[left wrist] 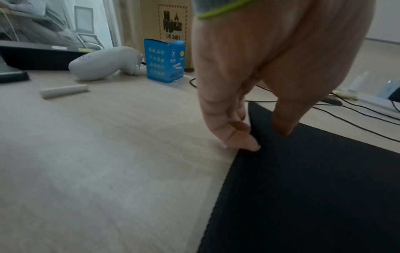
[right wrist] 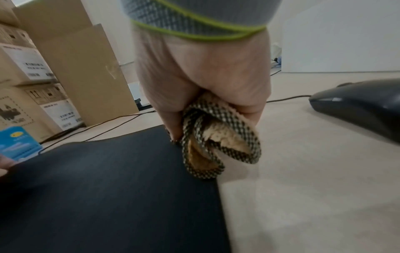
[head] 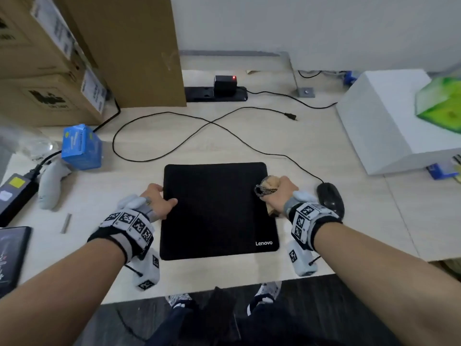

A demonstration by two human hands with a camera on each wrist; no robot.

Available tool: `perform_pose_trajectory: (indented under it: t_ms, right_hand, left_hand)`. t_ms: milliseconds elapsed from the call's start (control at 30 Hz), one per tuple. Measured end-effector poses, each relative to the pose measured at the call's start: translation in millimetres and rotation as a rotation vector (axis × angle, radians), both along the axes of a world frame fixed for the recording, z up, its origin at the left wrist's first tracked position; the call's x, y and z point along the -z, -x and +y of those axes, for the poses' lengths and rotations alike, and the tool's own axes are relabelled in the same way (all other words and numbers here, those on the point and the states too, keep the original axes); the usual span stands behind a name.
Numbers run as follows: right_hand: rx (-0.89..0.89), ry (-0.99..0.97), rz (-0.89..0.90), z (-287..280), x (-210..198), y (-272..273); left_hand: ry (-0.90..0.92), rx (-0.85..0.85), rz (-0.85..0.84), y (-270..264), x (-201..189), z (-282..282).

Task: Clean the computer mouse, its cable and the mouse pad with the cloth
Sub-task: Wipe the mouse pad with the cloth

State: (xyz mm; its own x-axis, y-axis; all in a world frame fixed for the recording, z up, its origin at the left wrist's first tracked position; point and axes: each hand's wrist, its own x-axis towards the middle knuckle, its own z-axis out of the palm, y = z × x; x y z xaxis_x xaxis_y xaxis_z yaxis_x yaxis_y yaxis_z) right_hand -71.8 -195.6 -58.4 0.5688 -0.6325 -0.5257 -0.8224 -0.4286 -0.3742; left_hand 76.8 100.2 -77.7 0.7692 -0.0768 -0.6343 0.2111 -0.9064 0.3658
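A black Lenovo mouse pad (head: 217, 211) lies flat on the pale wooden desk. My left hand (head: 166, 197) holds its left edge, thumb on top and curled fingers (left wrist: 233, 135) against the rim. My right hand (head: 277, 193) grips a bunched tan cloth with checkered trim (head: 268, 188) over the pad's upper right part. In the right wrist view the cloth (right wrist: 218, 142) hangs from the fist at the pad's (right wrist: 108, 188) right edge. A black mouse (head: 330, 198) sits on the desk just right of the pad. Its cable (head: 147, 161) loops across the desk behind the pad.
Cardboard boxes (head: 50, 58) are stacked at the back left, with a blue carton (head: 81, 147) and a white handheld device (head: 50, 186) in front of them. A power strip (head: 215, 93) lies at the back. A white box (head: 374, 121) stands on the right.
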Motion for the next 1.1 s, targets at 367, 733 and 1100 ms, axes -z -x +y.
perform_pose_trajectory:
  t_ms: [367,733,1100]
  right_hand:
    - [-0.006,-0.018,-0.023,-8,7,1]
    - [0.032,0.201,0.077,-89,-28,57]
    - [0.126,0.259,0.196,-104,-12,95]
  left_hand:
    - [-0.036,0.186,-0.029,0,-14,-24]
    - [0.3,0.187,0.175,45,-31,-102]
    - [0.208,0.168,0.219,46,-14,-86]
